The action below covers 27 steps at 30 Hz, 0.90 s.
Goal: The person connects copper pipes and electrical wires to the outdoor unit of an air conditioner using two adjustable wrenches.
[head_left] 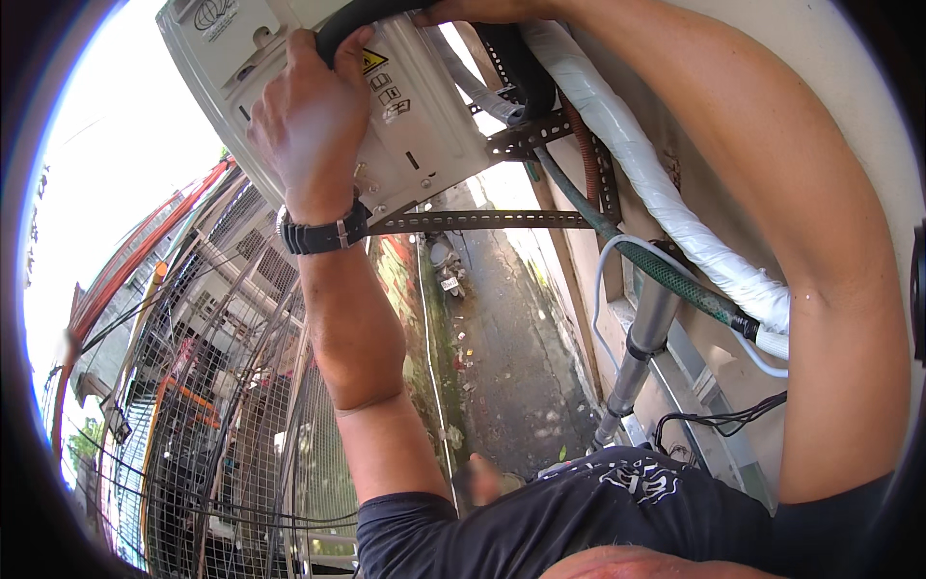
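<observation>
At the upper left, my left hand (313, 125) grips a black insulated tube (350, 25) against the face of a pale metal outdoor unit (424, 145), which carries a yellow warning sticker. My right hand (463, 13) reaches to the top of the frame and closes on the same tube, its fingers partly hidden. A white wrapped pipe bundle (637, 164) runs down beside my right arm, along with a green hose (637, 261) and a thin grey cable (600, 309). The unit rests on a dark slotted steel bracket (502, 220).
A narrow alley floor (502, 357) lies far below. Wire mesh (231, 425) and tangled cables fill the left. The beige wall (839, 68) is at right, with a metal pole (646, 328), an aluminium ladder (704, 405) and loose black wires (723, 418).
</observation>
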Available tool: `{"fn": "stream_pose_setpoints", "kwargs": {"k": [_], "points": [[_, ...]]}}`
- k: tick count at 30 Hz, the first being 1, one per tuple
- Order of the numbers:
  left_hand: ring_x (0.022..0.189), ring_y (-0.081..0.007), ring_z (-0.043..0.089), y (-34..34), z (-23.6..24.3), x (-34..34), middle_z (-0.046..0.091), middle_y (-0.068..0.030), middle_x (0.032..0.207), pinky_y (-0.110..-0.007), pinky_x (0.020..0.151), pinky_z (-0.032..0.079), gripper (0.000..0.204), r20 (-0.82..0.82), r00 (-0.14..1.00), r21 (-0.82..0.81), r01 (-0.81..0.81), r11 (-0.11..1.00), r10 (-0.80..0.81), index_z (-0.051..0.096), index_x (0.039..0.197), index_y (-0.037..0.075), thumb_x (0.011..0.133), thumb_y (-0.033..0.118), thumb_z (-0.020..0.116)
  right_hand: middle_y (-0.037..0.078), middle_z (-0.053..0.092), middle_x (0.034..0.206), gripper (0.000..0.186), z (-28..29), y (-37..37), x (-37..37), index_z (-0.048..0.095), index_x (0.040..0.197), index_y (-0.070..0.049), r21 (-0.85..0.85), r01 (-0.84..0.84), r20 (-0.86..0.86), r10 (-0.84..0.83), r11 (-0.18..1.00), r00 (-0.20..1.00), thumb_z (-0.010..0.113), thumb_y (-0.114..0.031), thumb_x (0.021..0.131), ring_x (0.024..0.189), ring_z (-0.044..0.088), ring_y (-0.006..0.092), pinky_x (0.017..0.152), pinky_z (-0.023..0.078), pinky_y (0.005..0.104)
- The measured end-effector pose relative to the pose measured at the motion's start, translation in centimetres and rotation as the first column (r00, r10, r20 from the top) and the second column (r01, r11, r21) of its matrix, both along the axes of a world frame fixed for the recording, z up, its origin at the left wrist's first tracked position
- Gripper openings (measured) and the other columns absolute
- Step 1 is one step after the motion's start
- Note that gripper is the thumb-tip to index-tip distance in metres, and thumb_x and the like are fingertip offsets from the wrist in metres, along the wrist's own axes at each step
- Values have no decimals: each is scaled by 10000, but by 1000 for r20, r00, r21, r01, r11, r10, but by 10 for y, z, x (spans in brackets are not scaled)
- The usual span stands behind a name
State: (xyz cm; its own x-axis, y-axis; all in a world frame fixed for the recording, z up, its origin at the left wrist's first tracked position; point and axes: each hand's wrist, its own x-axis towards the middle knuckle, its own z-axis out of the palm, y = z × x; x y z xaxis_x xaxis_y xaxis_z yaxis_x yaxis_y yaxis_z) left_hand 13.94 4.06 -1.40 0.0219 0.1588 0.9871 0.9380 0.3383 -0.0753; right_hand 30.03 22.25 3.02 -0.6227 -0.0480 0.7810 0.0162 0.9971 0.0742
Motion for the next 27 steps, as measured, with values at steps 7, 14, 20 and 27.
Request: {"fn": "stream_pose_setpoints", "kwargs": {"k": [7, 14, 20, 27], "points": [[774, -391, 747, 6, -10, 12, 738, -159, 751, -477, 639, 556, 457, -48, 979, 124, -192, 974, 199, 655, 1021, 102, 988, 555, 606, 237, 733, 1093, 346, 9, -34, 15, 760, 1100, -97, 48, 451, -64, -448, 891, 892, 666, -321, 855, 1066, 702, 394, 921, 567, 460], [690, -266, 717, 1, -30, -40, 719, -59, 727, -403, 605, 553, 328, -401, 903, 215, -74, 974, 157, 646, 974, 136, 920, 449, 730, 217, 743, 1063, 354, -1, -30, -18, 761, 1099, -106, 138, 472, -7, -476, 870, 879, 648, -337, 855, 1035, 708, 399, 897, 568, 473], [875, -388, 709, -6, -13, -39, 722, -179, 948, -481, 796, 546, 355, -351, 907, 27, 258, 966, -232, 602, 1281, 75, 1005, 295, 635, 208, 753, 1041, 480, 20, -62, 5, 761, 1089, -48, 37, 635, 159, -632, 772, 759, 677, -479, 897, 979, 728, 358, 838, 570, 452], [1149, -331, 677, -31, 11, -50, 673, -214, 1236, -435, 981, 511, 496, 38, 853, -311, 505, 805, -521, 452, 1469, 95, 1001, 170, 598, 181, 742, 1174, 325, 25, -212, 18, 754, 1186, -49, 445, 598, 247, -733, 667, 634, 654, -239, 942, 1104, 708, 310, 961, 549, 431]]}}
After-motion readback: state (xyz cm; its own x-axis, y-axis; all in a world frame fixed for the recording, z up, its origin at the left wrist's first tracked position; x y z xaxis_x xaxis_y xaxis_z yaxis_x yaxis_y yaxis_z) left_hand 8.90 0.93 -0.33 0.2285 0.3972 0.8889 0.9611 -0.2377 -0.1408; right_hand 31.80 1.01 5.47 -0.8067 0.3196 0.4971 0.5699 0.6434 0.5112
